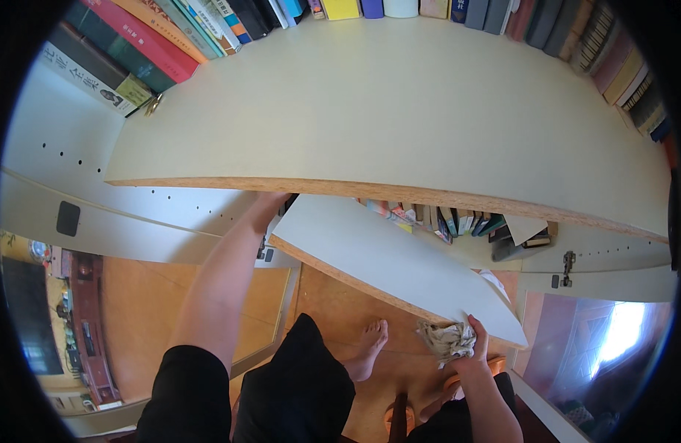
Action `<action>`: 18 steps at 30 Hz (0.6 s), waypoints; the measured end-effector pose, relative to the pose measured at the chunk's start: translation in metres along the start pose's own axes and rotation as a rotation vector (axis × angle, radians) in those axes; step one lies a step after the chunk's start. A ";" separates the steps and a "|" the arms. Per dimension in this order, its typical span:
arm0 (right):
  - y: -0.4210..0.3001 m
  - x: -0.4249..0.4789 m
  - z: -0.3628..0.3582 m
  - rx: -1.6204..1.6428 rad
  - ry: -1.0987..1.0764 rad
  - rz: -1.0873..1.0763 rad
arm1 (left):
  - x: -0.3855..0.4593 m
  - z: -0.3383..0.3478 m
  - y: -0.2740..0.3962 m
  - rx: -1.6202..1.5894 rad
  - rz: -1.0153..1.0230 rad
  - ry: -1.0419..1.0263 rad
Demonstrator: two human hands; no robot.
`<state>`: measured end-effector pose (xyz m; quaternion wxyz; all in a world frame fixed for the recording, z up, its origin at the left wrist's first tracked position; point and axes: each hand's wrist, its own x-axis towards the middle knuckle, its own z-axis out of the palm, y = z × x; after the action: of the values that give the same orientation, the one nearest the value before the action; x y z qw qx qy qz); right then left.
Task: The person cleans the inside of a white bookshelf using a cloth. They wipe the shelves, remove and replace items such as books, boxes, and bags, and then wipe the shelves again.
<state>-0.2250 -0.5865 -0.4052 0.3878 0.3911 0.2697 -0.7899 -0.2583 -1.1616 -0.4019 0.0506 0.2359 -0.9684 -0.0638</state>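
A loose white shelf board [368, 260] with a raw brown edge slants below the fixed upper shelf [373, 99]. At its lower right end, my right hand [476, 346] grips a crumpled beige cloth [448, 339] against the board's edge, thumb over the top face. My left hand [278, 199] reaches under the upper shelf near the board's left end. Only its wrist side shows; the fingers are hidden by the shelf, so its grip cannot be told.
Rows of books [152, 44] line the back of the upper shelf. More books [456, 221] stand lower in the cabinet. Open cabinet doors flank me, with a hinge [567, 268] at right. Below are a bare foot [368, 346], an orange slipper [401, 420] and a wooden leg [397, 418].
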 end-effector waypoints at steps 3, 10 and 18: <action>-0.003 0.003 -0.005 -0.006 -0.010 0.016 | 0.002 0.000 0.001 0.095 0.035 -0.001; -0.002 -0.004 0.002 0.010 0.023 -0.029 | 0.006 -0.011 -0.006 0.299 0.094 -0.008; -0.001 0.004 -0.002 0.020 0.002 0.034 | -0.023 -0.023 -0.030 0.434 0.236 0.079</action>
<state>-0.2264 -0.5863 -0.4098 0.3968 0.4003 0.2555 -0.7855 -0.2213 -1.1791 -0.3856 0.0436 0.1291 -0.9775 0.1612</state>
